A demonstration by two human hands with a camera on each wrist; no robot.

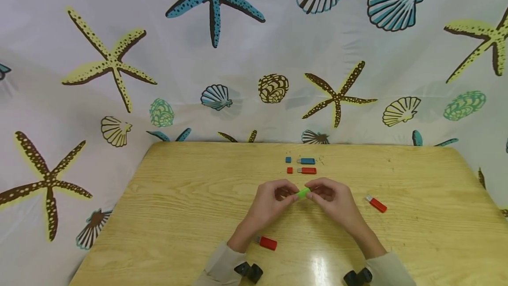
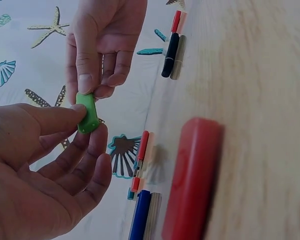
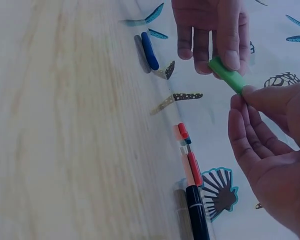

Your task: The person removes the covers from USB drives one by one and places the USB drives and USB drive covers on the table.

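Between my two hands is a small green USB stick point(image 1: 303, 193), with no metal plug showing. My left hand point(image 1: 271, 197) pinches one end of it between thumb and fingers. At the other end, the thumb and fingers of my right hand point(image 1: 331, 198) pinch it too. Beyond the hands lie a blue USB stick point(image 1: 307, 161) and its blue cap point(image 1: 288, 159). In front of these is a red USB stick point(image 1: 308, 171) beside its red cap point(image 1: 289, 170). All are on the wooden table point(image 1: 178, 197).
Another uncapped red USB stick point(image 1: 376, 204) lies to the right, and one more red USB stick point(image 1: 267, 243) by my left forearm. The left wrist view also has a dark pen-like object point(image 2: 170, 55) and a blue one point(image 2: 141, 215) on the table. A patterned cloth point(image 1: 254, 56) hangs behind.
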